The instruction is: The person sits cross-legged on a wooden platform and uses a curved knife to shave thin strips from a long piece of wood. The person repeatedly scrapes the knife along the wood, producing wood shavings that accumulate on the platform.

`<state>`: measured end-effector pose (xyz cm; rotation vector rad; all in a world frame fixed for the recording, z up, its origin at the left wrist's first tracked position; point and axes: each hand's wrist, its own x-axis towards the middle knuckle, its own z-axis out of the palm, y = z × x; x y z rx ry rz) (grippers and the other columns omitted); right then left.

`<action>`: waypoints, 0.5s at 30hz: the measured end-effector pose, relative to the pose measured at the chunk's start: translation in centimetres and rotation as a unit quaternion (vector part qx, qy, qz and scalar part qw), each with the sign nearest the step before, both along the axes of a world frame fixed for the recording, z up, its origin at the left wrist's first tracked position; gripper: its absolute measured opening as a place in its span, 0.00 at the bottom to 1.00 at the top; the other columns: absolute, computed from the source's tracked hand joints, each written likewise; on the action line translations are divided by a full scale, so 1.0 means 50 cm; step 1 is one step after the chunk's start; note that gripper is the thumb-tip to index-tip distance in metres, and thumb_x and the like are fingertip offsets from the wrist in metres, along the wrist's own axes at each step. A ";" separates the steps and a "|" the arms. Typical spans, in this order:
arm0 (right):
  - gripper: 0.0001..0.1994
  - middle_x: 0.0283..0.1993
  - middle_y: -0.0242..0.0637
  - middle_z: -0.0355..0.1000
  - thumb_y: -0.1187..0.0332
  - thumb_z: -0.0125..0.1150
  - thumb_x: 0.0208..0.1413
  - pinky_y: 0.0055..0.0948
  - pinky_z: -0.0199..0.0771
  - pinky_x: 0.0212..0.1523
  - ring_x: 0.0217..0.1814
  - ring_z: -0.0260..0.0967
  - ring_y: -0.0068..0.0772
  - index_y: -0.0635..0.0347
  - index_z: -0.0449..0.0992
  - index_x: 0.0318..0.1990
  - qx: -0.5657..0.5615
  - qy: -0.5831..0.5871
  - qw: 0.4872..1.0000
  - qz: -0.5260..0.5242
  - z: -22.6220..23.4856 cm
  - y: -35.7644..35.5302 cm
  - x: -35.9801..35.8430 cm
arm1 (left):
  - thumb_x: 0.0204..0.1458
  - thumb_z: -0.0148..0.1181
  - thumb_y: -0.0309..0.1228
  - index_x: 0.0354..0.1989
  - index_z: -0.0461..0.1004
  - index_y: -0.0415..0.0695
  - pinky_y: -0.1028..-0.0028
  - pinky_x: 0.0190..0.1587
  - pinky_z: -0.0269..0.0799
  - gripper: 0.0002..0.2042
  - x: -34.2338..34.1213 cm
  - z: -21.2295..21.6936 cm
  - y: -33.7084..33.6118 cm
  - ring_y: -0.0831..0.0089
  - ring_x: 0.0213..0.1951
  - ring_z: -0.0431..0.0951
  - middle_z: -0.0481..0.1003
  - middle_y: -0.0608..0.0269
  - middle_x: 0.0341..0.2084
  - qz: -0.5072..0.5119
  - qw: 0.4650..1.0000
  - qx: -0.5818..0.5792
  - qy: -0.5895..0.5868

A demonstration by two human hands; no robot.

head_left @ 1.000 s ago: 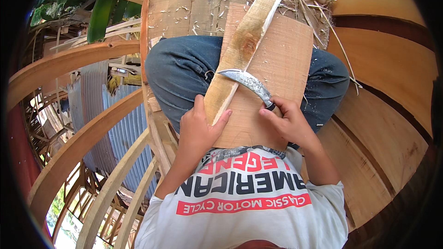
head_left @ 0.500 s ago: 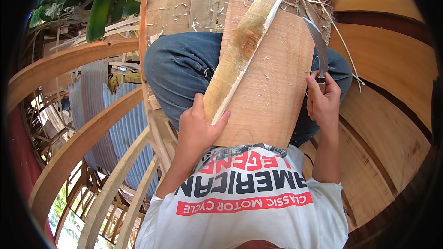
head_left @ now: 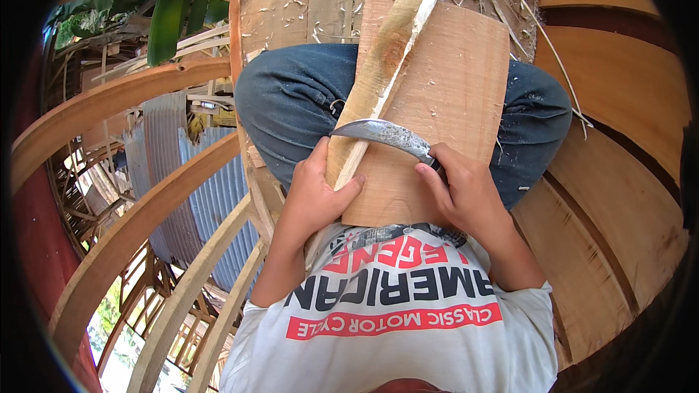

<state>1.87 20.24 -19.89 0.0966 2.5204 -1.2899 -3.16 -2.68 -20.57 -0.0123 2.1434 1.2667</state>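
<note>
My left hand (head_left: 320, 188) is closed around the near end of a long wooden strip (head_left: 394, 51), which slants up and to the right across my lap. One edge of the strip is pale and freshly cut, and a dark knot shows partway along. My right hand (head_left: 466, 180) grips the dark handle of a curved knife (head_left: 386, 132). Its blade lies across the strip just beyond my left hand, tip pointing left. Under the strip, a flat wooden board (head_left: 437, 102) rests on my lap over my blue jeans.
Curled shavings (head_left: 295, 6) and long thin slivers (head_left: 542, 29) litter the planks ahead. Curved wooden ribs (head_left: 138, 87) form an open frame on my left, with corrugated sheets (head_left: 211, 196) beyond it. Curved planking (head_left: 597, 196) rises on my right.
My right hand has swung the knife from beside my right knee leftward and nearer, onto the strip. My left hand keeps its hold on the strip's near end.
</note>
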 end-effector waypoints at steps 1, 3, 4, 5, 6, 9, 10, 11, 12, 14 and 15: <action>0.14 0.21 0.49 0.70 0.59 0.61 0.59 0.42 0.68 0.23 0.23 0.71 0.51 0.63 0.71 0.34 0.025 -0.018 0.999 0.009 0.003 0.001 -0.004 | 0.43 0.65 0.30 0.50 0.69 0.34 0.65 0.44 0.73 0.24 0.000 -0.001 -0.002 0.51 0.41 0.81 0.78 0.41 0.37 0.001 1.000 0.005 -0.013; 0.16 0.21 0.50 0.71 0.56 0.60 0.59 0.45 0.69 0.24 0.24 0.72 0.53 0.63 0.71 0.33 0.065 -0.036 0.997 0.026 0.003 0.004 -0.007 | 0.43 0.65 0.30 0.49 0.70 0.34 0.65 0.45 0.73 0.24 0.009 -0.011 -0.007 0.53 0.41 0.81 0.78 0.42 0.37 0.008 1.000 0.009 -0.009; 0.17 0.21 0.50 0.71 0.55 0.60 0.59 0.45 0.70 0.23 0.24 0.72 0.53 0.62 0.71 0.32 0.077 -0.036 0.996 0.033 0.001 0.005 -0.008 | 0.43 0.65 0.30 0.49 0.70 0.34 0.65 0.45 0.73 0.23 0.013 -0.015 -0.008 0.53 0.42 0.81 0.78 0.42 0.37 0.012 1.000 0.010 -0.007; 0.18 0.20 0.49 0.71 0.54 0.59 0.59 0.44 0.70 0.23 0.23 0.72 0.52 0.62 0.71 0.31 0.086 -0.036 0.995 0.041 -0.001 0.004 -0.008 | 0.43 0.65 0.30 0.49 0.70 0.34 0.65 0.45 0.73 0.23 0.012 -0.012 -0.007 0.54 0.42 0.81 0.78 0.42 0.37 0.005 1.000 0.006 -0.005; 0.18 0.20 0.49 0.71 0.53 0.59 0.59 0.44 0.70 0.23 0.23 0.72 0.52 0.62 0.71 0.30 0.099 -0.031 0.994 0.044 -0.003 0.003 -0.009 | 0.43 0.65 0.30 0.49 0.70 0.34 0.66 0.45 0.72 0.23 0.008 -0.008 -0.006 0.55 0.42 0.81 0.78 0.42 0.37 -0.001 1.000 0.002 -0.004; 0.20 0.19 0.47 0.71 0.52 0.60 0.58 0.43 0.70 0.21 0.21 0.72 0.51 0.61 0.72 0.28 0.144 -0.005 0.989 0.046 -0.004 0.001 -0.020 | 0.43 0.64 0.30 0.50 0.70 0.34 0.66 0.45 0.72 0.24 0.005 -0.006 -0.003 0.57 0.41 0.81 0.78 0.43 0.37 0.001 1.000 0.012 -0.009; 0.20 0.18 0.47 0.71 0.51 0.60 0.58 0.42 0.70 0.21 0.21 0.72 0.51 0.61 0.72 0.27 0.162 0.008 0.986 0.040 -0.005 0.005 -0.026 | 0.43 0.64 0.30 0.50 0.70 0.34 0.66 0.45 0.72 0.24 0.003 -0.007 -0.003 0.57 0.41 0.81 0.78 0.43 0.37 0.006 1.000 0.019 -0.013; 0.21 0.18 0.46 0.71 0.50 0.60 0.58 0.41 0.70 0.21 0.20 0.72 0.50 0.60 0.72 0.26 0.180 0.021 0.983 0.036 -0.010 0.010 -0.029 | 0.43 0.64 0.30 0.50 0.70 0.34 0.66 0.45 0.72 0.24 0.005 -0.010 -0.003 0.57 0.41 0.81 0.78 0.43 0.36 0.007 1.000 0.018 -0.013; 0.23 0.19 0.46 0.71 0.48 0.60 0.57 0.40 0.71 0.21 0.20 0.72 0.49 0.60 0.72 0.24 0.189 0.023 0.981 0.021 -0.017 0.014 -0.033 | 0.42 0.63 0.30 0.49 0.70 0.34 0.67 0.45 0.72 0.24 0.006 -0.012 -0.003 0.58 0.41 0.81 0.78 0.43 0.36 0.007 1.000 0.018 -0.013; 0.23 0.19 0.46 0.72 0.47 0.59 0.57 0.40 0.71 0.20 0.21 0.72 0.49 0.60 0.72 0.24 0.215 0.034 0.976 0.018 -0.027 0.022 -0.042 | 0.42 0.62 0.29 0.49 0.70 0.34 0.67 0.45 0.72 0.24 0.010 -0.018 -0.006 0.58 0.40 0.81 0.78 0.44 0.36 0.013 1.000 0.022 -0.017; 0.24 0.19 0.46 0.72 0.46 0.59 0.56 0.40 0.71 0.20 0.21 0.72 0.49 0.60 0.72 0.24 0.229 0.040 0.973 0.016 -0.032 0.026 -0.045 | 0.42 0.62 0.29 0.49 0.70 0.34 0.67 0.45 0.72 0.23 0.012 -0.022 -0.007 0.59 0.40 0.81 0.78 0.44 0.36 0.019 0.999 0.027 -0.021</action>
